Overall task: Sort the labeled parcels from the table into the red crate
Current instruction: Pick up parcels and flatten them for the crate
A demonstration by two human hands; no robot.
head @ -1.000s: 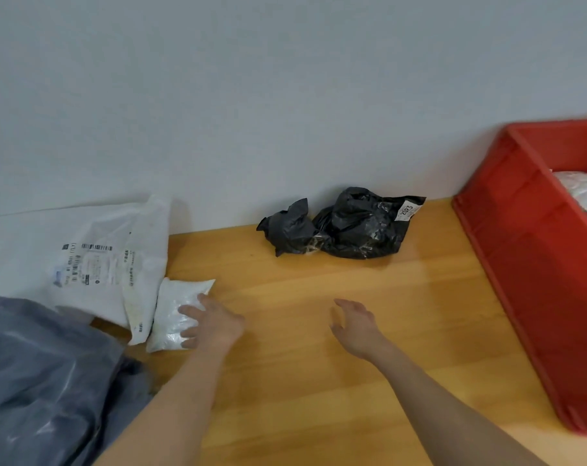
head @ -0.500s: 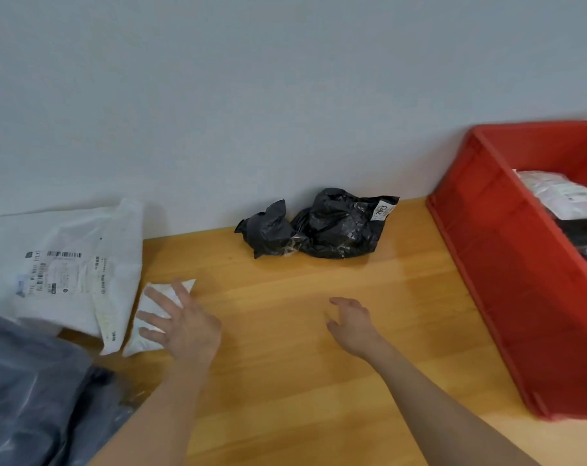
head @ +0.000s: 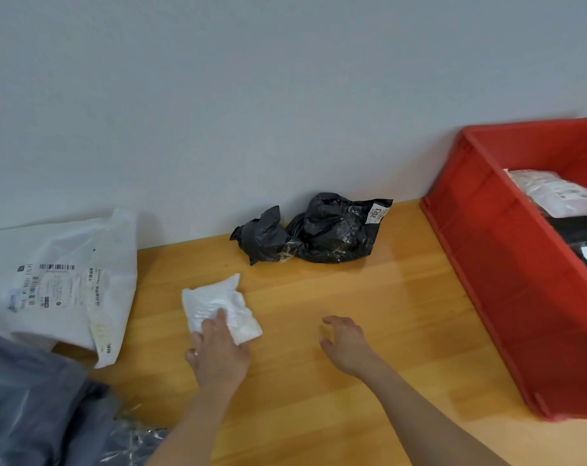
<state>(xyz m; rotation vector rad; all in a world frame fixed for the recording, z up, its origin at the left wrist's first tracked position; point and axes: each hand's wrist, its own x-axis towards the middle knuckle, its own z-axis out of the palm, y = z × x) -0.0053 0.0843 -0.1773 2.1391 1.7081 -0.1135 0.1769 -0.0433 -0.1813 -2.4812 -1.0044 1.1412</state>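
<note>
Left hand lies on the near edge of a small white padded parcel, fingers over it and thumb side at its corner; it seems to hold the parcel against the wooden table, but whether the fingers curl under it cannot be told. The parcel lies flat on the table, mid-left, apart from the other parcels. Right hand is just above or on the table right of it, fingers loosely bent, holding nothing. A crumpled black parcel with a white label reading 2023 sits against the wall, beyond both hands. A large white mailer with barcode labels lies at left, part leaning on the wall. A grey plastic bag fills the near-left corner. The red crate stands at right on the table, with a white labeled parcel and something dark inside.
</note>
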